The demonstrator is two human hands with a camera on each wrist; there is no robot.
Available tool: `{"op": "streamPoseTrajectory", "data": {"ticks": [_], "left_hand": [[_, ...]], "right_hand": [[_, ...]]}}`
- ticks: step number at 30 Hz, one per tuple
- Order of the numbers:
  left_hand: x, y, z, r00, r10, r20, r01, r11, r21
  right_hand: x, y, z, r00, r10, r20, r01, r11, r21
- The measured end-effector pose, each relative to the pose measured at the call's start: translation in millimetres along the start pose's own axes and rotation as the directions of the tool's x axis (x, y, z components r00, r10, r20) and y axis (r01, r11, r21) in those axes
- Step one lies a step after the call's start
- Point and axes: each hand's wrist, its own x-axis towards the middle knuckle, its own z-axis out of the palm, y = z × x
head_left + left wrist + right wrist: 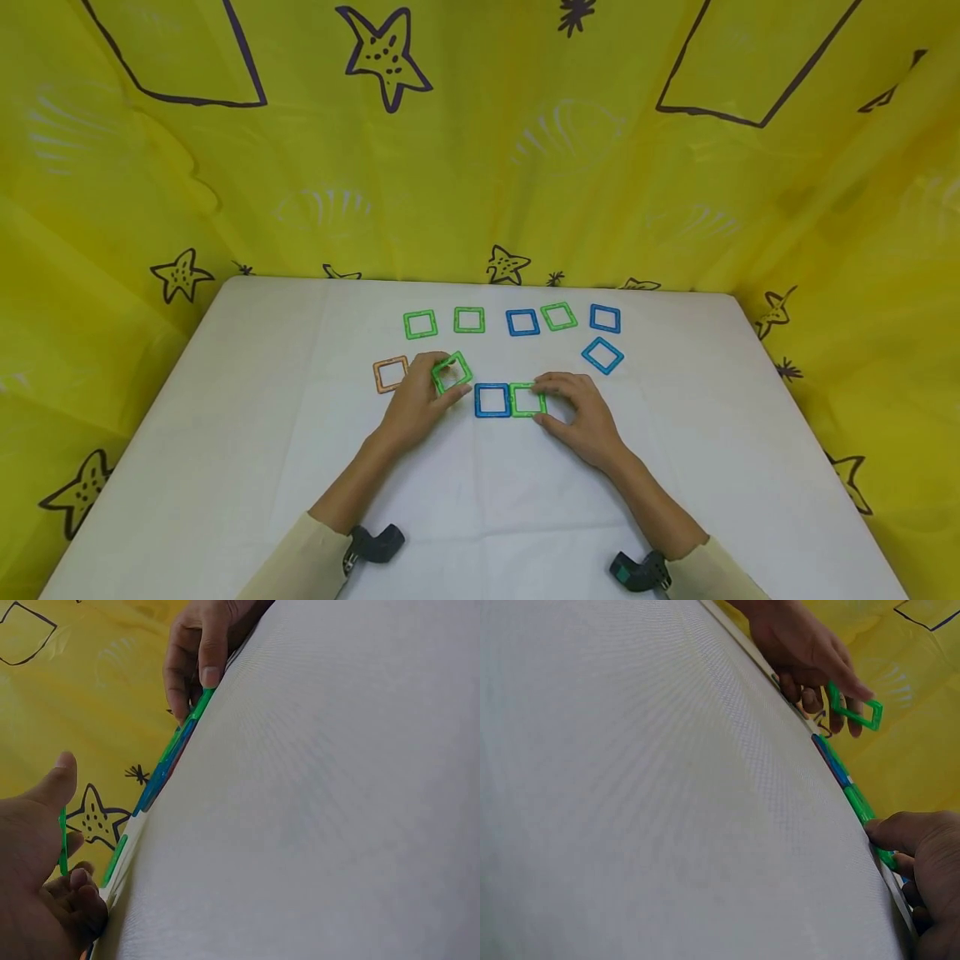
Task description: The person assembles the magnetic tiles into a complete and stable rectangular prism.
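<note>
In the head view my left hand [412,408] pinches a green square frame-shaped building tile [466,366] between thumb and fingers. That tile is tilted and raised off the table, as the right wrist view also shows. To its right, a blue square tile [492,415] and another green square tile [525,414] lie flat, edge to edge. My right hand [585,412] grips the right end of this green tile with thumb and fingertips. An orange square tile [377,379] lies beside my left hand, its right side close to the fingers.
Farther back lie several loose tiles: a green one [421,336] at left, another green one [469,332], a blue one [523,334] and more to the right. A white-covered table [225,467] holds everything. Yellow patterned cloth [465,167] hangs behind and along both sides.
</note>
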Motion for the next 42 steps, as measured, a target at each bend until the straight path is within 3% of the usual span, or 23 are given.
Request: {"op": "streamPoseTrajectory", "data": {"ticks": [15, 29, 42], "left_hand": [[0.3, -3.4, -3.6, 0.995, 0.082, -0.05, -0.086, 0.994, -0.073], [-1.9, -3.5, 0.6, 0.991, 0.134, 0.013, -0.13, 0.978, -0.162], [-2.9, -1.9, 3.6, 0.991, 0.131, 0.037, -0.125, 0.985, -0.119]], "right_hand": [[-0.6, 5.5, 2.1, 0.999, -0.029, -0.012, 0.029, 1.0, 0.002], [0.4, 3.1, 0.4, 1.0, -0.02, -0.002, 0.02, 1.0, -0.001], [0.7, 4.6, 1.1, 1.0, 0.001, 0.008, -0.001, 1.0, 0.002]]}}
